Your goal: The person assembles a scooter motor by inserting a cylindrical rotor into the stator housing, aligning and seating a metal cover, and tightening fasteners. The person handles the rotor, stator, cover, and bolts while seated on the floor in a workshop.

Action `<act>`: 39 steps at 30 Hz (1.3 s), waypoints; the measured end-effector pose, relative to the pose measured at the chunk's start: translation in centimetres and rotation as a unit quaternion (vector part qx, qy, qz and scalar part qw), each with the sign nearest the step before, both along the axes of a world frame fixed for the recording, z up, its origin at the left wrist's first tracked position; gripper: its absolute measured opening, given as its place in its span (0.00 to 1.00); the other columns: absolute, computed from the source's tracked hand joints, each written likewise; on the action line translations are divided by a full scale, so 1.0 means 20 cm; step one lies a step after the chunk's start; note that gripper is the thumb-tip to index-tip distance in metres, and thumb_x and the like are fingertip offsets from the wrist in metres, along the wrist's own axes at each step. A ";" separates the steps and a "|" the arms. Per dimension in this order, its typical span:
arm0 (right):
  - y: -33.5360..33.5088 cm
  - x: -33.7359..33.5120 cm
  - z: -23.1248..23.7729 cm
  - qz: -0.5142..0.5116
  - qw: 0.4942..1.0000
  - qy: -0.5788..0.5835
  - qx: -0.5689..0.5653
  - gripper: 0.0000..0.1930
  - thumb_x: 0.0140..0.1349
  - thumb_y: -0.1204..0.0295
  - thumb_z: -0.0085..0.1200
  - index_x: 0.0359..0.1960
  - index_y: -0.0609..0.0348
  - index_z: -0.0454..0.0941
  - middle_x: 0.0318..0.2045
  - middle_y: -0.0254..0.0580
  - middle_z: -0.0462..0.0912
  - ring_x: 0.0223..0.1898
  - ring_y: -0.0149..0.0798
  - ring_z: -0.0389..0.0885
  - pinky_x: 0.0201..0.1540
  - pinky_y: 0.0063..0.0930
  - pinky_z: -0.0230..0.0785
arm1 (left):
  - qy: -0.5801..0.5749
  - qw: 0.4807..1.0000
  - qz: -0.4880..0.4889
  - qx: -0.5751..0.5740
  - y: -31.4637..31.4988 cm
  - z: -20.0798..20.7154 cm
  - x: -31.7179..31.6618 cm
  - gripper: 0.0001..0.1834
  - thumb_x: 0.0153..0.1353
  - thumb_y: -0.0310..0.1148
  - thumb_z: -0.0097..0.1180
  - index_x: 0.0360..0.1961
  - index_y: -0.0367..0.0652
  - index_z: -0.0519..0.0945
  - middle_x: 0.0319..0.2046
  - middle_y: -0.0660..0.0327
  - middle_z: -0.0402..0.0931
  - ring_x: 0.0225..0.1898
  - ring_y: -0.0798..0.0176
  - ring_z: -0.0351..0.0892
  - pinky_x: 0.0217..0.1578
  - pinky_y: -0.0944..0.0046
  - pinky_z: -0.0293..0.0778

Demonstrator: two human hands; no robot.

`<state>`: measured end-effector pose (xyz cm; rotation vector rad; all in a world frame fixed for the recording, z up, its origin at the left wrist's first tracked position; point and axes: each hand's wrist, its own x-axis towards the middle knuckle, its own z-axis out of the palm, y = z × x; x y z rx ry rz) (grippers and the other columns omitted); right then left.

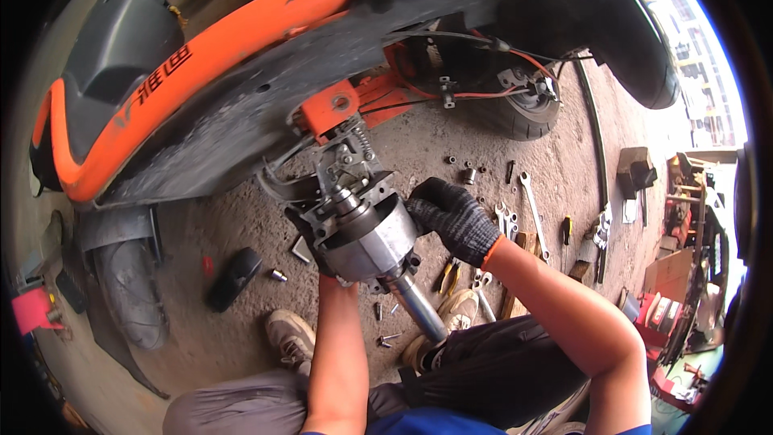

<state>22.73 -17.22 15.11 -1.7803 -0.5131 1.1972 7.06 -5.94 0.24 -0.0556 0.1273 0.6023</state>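
Observation:
In front of me a silver metal axle housing (pixel 372 251), with a steel tube (pixel 419 306) extending toward my feet, is tilted below an orange bracket (pixel 328 111) and a coil spring (pixel 364 143). My left hand (pixel 303 229), in a dark glove, is mostly hidden behind the housing and supports it from the left. My right hand (pixel 456 221), in a dark grey knit glove with an orange cuff, is closed at the housing's right rim. Its fingertips are hidden, so what they pinch cannot be made out.
An orange and black scooter (pixel 241 56) leans over the work, its small wheel (pixel 527 109) at the upper right. Wrenches (pixel 534 213), sockets (pixel 469 176), pliers (pixel 449 275) and a screwdriver (pixel 568 230) lie on the rough floor. A fender-covered tire (pixel 133 290) stands left.

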 end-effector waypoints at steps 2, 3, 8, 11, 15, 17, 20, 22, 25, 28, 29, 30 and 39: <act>0.01 -0.03 0.02 -0.020 1.000 0.007 0.011 0.09 0.72 0.73 0.57 0.47 0.67 0.80 0.34 0.39 0.84 0.35 0.31 0.80 0.42 0.30 0.76 | 0.086 0.990 0.051 -0.103 0.01 -0.13 -0.04 0.48 0.70 0.73 0.34 0.75 0.45 0.62 0.72 0.52 0.66 0.69 0.45 0.68 0.71 0.44 0.62; -0.01 -0.02 0.04 -0.010 0.999 -0.047 -0.007 0.09 0.71 0.75 0.57 0.48 0.67 0.80 0.36 0.40 0.85 0.36 0.31 0.80 0.44 0.30 0.77 | 0.097 0.990 0.047 -0.096 -0.01 -0.07 -0.01 0.46 0.70 0.72 0.34 0.75 0.46 0.63 0.70 0.54 0.69 0.67 0.48 0.71 0.69 0.46 0.65; 0.00 -0.07 0.10 0.033 0.990 -0.137 0.029 0.11 0.66 0.80 0.58 0.49 0.66 0.82 0.40 0.44 0.86 0.40 0.35 0.83 0.48 0.31 0.77 | 0.012 0.997 0.054 -0.052 0.02 -0.09 -0.04 0.44 0.69 0.71 0.40 0.72 0.46 0.68 0.65 0.57 0.75 0.63 0.51 0.75 0.67 0.46 0.69; -0.01 -0.09 0.14 0.082 0.957 -0.275 0.041 0.11 0.65 0.78 0.58 0.48 0.65 0.84 0.41 0.49 0.84 0.44 0.44 0.83 0.50 0.35 0.76 | -0.017 0.996 0.051 -0.073 0.01 -0.02 -0.02 0.45 0.67 0.72 0.43 0.72 0.48 0.68 0.66 0.59 0.74 0.63 0.51 0.75 0.67 0.46 0.68; -0.05 -0.09 0.19 -0.001 0.994 -0.098 0.049 0.16 0.70 0.72 0.55 0.54 0.70 0.80 0.49 0.50 0.82 0.50 0.41 0.80 0.55 0.34 0.72 | -0.071 0.994 0.045 -0.073 0.00 0.13 0.06 0.49 0.62 0.75 0.48 0.71 0.49 0.65 0.58 0.58 0.78 0.54 0.54 0.80 0.57 0.47 0.79; -0.04 -0.10 0.20 0.004 0.997 -0.075 0.024 0.28 0.66 0.64 0.63 0.63 0.71 0.74 0.56 0.53 0.80 0.57 0.43 0.78 0.61 0.35 0.70 | 0.034 0.997 0.059 -0.035 -0.02 0.16 0.08 0.45 0.64 0.74 0.46 0.66 0.47 0.72 0.52 0.59 0.82 0.51 0.57 0.82 0.53 0.52 0.80; 0.00 -0.20 0.19 0.012 0.991 -0.132 -0.003 0.58 0.50 0.61 0.79 0.75 0.71 0.51 0.61 0.56 0.77 0.63 0.43 0.75 0.65 0.37 0.68 | -0.016 0.998 0.040 -0.034 -0.02 0.10 0.08 0.47 0.63 0.75 0.47 0.67 0.46 0.70 0.52 0.58 0.81 0.49 0.57 0.82 0.51 0.52 0.81; 0.04 -0.26 0.19 0.051 0.977 -0.206 -0.026 0.62 0.44 0.62 0.81 0.75 0.73 0.49 0.59 0.56 0.77 0.60 0.41 0.77 0.64 0.34 0.69 | -0.180 0.984 -0.002 -0.003 0.00 0.06 0.05 0.46 0.65 0.74 0.45 0.69 0.48 0.67 0.55 0.58 0.79 0.51 0.57 0.82 0.53 0.52 0.81; 0.10 -0.31 0.19 0.051 0.973 -0.220 -0.046 0.62 0.45 0.71 0.81 0.76 0.67 0.46 0.58 0.49 0.77 0.56 0.39 0.78 0.60 0.32 0.74 | -0.080 0.996 0.034 -0.030 -0.03 0.12 0.07 0.47 0.64 0.74 0.44 0.68 0.44 0.69 0.55 0.56 0.80 0.52 0.54 0.81 0.55 0.50 0.80; 0.13 -0.30 0.17 0.105 0.930 -0.342 -0.086 0.65 0.43 0.69 0.82 0.76 0.69 0.43 0.54 0.49 0.79 0.52 0.38 0.81 0.57 0.30 0.76 | -0.129 0.989 0.039 -0.066 -0.02 0.17 0.10 0.48 0.64 0.74 0.45 0.67 0.42 0.69 0.54 0.54 0.81 0.52 0.52 0.82 0.57 0.47 0.78; 0.14 -0.30 0.19 0.085 0.942 -0.310 -0.100 0.66 0.42 0.67 0.83 0.75 0.71 0.42 0.52 0.48 0.81 0.48 0.37 0.83 0.54 0.29 0.77 | -0.158 0.985 0.025 -0.064 -0.02 0.18 0.10 0.47 0.64 0.73 0.46 0.68 0.43 0.69 0.55 0.54 0.80 0.52 0.52 0.82 0.57 0.47 0.78; 0.14 -0.30 0.18 0.081 0.943 -0.306 -0.098 0.66 0.42 0.67 0.83 0.75 0.72 0.42 0.52 0.49 0.82 0.47 0.36 0.83 0.54 0.29 0.78 | -0.131 0.990 0.024 -0.037 -0.02 0.17 0.09 0.46 0.65 0.72 0.45 0.69 0.44 0.68 0.57 0.54 0.79 0.54 0.52 0.81 0.58 0.47 0.78; 0.20 -0.33 0.18 0.049 0.961 -0.256 -0.096 0.62 0.42 0.67 0.82 0.72 0.74 0.46 0.50 0.50 0.82 0.47 0.36 0.83 0.54 0.30 0.78 | -0.079 0.996 0.021 -0.032 -0.05 0.07 0.13 0.47 0.66 0.72 0.44 0.71 0.45 0.65 0.62 0.54 0.75 0.58 0.50 0.79 0.60 0.46 0.76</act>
